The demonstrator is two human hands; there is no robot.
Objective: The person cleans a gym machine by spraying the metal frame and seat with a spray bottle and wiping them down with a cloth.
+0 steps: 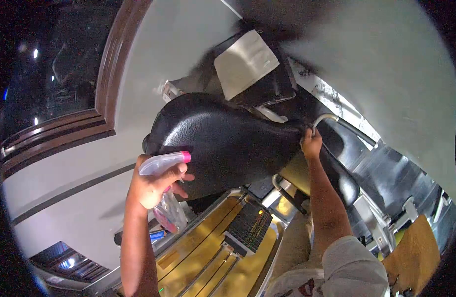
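My left hand point(159, 180) is wrapped around a clear spray bottle point(171, 213) with a translucent trigger head and a pink nozzle. The nozzle points right, over a large black padded seat point(223, 143) with a shiny leather-like cover. At the seat's right end, my right hand point(312, 142) is closed on the near end of a curved metal handlebar point(324, 118), which carries a black grip farther along. Its fingertips are partly hidden against the dark padding.
A pale cloth point(246, 63) lies on a black pad beyond the seat. Below are a gold-coloured panel point(193, 247) and a dark ridged block point(249, 228) with metal rods. A brown-framed window point(107, 94) is at left; a brown board point(416, 252) and metal frame parts stand at lower right.
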